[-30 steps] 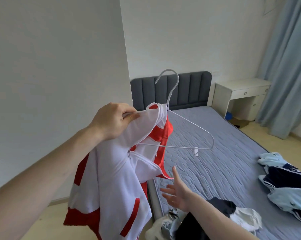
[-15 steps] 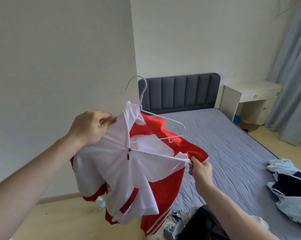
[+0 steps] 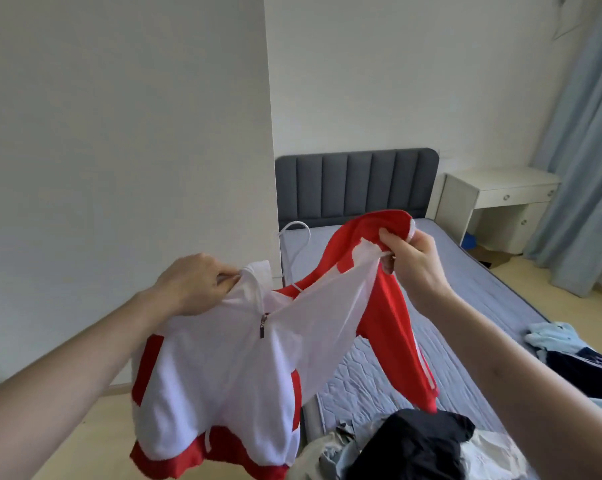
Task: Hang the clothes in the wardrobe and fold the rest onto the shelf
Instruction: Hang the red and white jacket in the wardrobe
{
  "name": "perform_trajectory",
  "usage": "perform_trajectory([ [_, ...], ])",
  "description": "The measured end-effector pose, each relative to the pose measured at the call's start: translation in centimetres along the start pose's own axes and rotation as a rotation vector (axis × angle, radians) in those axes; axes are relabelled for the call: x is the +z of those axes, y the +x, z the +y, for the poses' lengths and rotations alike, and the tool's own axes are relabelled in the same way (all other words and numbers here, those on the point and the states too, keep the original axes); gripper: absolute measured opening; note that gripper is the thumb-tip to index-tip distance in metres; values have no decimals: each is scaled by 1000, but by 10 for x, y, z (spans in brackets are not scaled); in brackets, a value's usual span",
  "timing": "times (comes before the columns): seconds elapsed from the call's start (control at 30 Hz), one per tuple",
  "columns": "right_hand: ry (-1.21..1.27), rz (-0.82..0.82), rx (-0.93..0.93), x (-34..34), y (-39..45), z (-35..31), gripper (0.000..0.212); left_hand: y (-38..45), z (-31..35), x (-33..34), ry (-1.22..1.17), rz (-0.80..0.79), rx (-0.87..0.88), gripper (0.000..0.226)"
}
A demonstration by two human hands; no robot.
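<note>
One red-and-white zip jacket (image 3: 223,368), one white wire hanger (image 3: 294,244), two hands. On the grey quilted bed (image 3: 465,306): two heaps of clothes, one at its near edge (image 3: 410,448), one at its right edge (image 3: 576,351). One white bedside cabinet (image 3: 500,206).

Single head-worn wide-angle view, looking forward and slightly down, hands (image 3: 195,289) and jacket (image 3: 230,358) close at centre, bed (image 3: 465,306) toward 1 o'clock, wall (image 3: 119,133) at 10 o'clock
</note>
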State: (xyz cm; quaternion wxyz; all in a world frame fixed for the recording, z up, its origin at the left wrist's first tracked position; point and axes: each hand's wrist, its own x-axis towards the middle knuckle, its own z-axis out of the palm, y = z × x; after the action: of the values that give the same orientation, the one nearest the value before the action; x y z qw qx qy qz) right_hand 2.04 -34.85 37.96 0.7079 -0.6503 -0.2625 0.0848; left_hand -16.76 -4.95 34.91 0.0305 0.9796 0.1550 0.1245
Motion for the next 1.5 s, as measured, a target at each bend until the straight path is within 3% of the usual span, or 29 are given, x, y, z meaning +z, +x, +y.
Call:
perform_trajectory([
  [0.13, -160, -307, -161, 25, -8, -24, 26, 0, 9, 9, -207, 28, -92, 24],
  [0.27, -275, -612, -122, 42, -17, -20, 24, 1, 19, 8, -373, 22, -84, 41],
  [0.37, -546, -881, -1, 45, -30, -14, 19, -2, 26, 3, -493, 48, -76, 56],
  [0.47, -785, -1065, 18, 29, -34, -3, 41, -5, 36, -4, -533, 65, -87, 77],
  [0.53, -718, -960, 6, 17, -29, 3, 43, -9, 41, -9, -538, 71, -57, 75],
  [0.63, -573, -613, -97, 7, -25, 16, 18, -9, 42, -13, -594, 86, -41, 47],
  [0.67, -571, -566, -103, 8, -30, 21, 12, -7, 42, -14, -607, 89, -52, 40],
  [0.8, -671, -794, 67, 21, -61, 59, 20, 1, 50, -14, -668, 109, -94, 37],
  [0.93, -666, -629, 163, 17, -72, 104, 19, 0, 64, -7, -805, 81, -92, 36],
  [1.03, -618, -381, 193, -6, -82, 127, 5, -3, 81, 2, -860, 71, -82, 35],
  [1.17, -449, 150, 51, -55, -103, 122, 19, -1, 106, 20, -923, 41, -65, 35],
  [1.23, -461, 327, -26, -81, -103, 116, 26, 2, 122, 35, -967, -10, -61, 34],
  [1.3, -509, 349, 61, -110, -95, 122, 47, 7, 143, 54, -1011, -80, -62, 32],
  [1.37, -505, 262, 257, -139, -88, 138, 63, 15, 168, 78, -1066, -194, -45, 31],
  [1.43, -447, 199, 377, -164, -85, 154, 55, 23, 195, 103, -1112, -288, -38, 36],
  [1.5, -480, 207, 379, -190, -84, 168, 32, 29, 225, 127, -1192, -342, -35, 36],
])
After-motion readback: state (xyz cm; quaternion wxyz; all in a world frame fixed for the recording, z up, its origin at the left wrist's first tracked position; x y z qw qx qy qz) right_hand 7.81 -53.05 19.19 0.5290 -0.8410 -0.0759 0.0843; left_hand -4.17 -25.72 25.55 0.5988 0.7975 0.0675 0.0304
